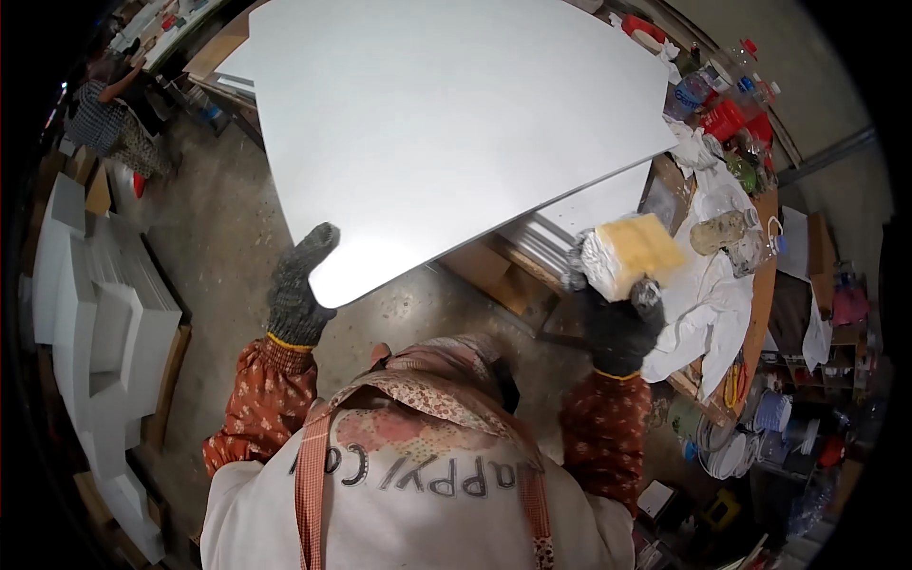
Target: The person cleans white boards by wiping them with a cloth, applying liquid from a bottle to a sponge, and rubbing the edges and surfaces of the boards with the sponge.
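Observation:
A large white panel [456, 123] with a rounded near corner fills the upper middle. My left hand [297, 293], in a dark knit glove with a yellow cuff edge, grips that near corner. Its thumb lies along the panel's edge, and its other fingers are hidden from view. My right hand [622, 328], gloved the same way, is closed around a yellow sponge block [643, 249] with a crumpled white side. The sponge is off the panel's near right edge, above the workbench side, and looks slightly blurred.
White cloths [708, 313], bottles [698, 87] and a murky jar [719, 231] crowd the wooden bench at right. White panels [133, 313] are stacked at left. Another person [109, 109] stands at the far left. Cable coils [730, 451] lie below the bench.

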The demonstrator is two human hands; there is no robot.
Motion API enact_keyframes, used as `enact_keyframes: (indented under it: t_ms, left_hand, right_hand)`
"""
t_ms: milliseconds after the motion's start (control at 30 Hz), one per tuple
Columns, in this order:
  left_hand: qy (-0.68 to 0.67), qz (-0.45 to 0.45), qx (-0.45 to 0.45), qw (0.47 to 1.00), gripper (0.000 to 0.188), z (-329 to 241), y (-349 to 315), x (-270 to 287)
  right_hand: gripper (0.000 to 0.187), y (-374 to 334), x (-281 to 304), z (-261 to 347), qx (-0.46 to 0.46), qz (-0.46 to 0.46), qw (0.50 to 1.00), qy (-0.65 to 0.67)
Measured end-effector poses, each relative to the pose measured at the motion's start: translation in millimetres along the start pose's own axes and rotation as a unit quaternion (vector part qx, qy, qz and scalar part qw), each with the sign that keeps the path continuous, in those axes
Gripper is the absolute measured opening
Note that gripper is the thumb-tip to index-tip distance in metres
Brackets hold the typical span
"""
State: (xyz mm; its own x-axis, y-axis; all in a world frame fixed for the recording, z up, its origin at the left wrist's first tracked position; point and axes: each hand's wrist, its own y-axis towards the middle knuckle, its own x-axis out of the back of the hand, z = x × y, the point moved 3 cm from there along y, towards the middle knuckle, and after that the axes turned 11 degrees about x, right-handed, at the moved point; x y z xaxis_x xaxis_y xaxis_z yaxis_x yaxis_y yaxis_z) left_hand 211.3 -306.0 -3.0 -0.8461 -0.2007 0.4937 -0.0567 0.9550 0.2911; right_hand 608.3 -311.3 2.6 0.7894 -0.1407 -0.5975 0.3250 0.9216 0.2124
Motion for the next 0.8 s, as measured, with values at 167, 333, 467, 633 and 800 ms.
enact_keyframes:
  t_ms: [167, 333, 467, 633, 800]
  left_hand:
    - [-0.21, 0.032, 0.124, 0.969, 0.044, 40.7, 4.8, 25.6]
    - [-0.331, 0.066, 0.117, 0.934, 0.054, 43.1, 14.8, 37.9]
    - [-0.019, 0.052, -0.076, 0.996, 0.052, 24.3, 15.5, 43.0]
    - [-0.343, 0.126, 0.079, 0.928, 0.044, 26.3, 12.9, 33.4]
    - [-0.258, 0.12, 0.085, 0.955, 0.041, 27.4, 12.6, 38.3]
  right_hand:
    - [0.079, -24.6, -72.9, -7.2, -0.112, 0.064, 0.976, 0.174]
    - [0.068, -56.1, -36.7, -37.4, -0.05, 0.239, 0.874, -0.421]
    - [0.061, -65.3, -156.8, -31.2, 0.289, 0.32, 0.712, -0.554]
    - [0.072, -81.4, -221.5, -58.1, 0.241, 0.451, 0.829, -0.227]
    - [0.059, -90.1, -267.4, -62.4, 0.325, 0.583, 0.605, -0.434]
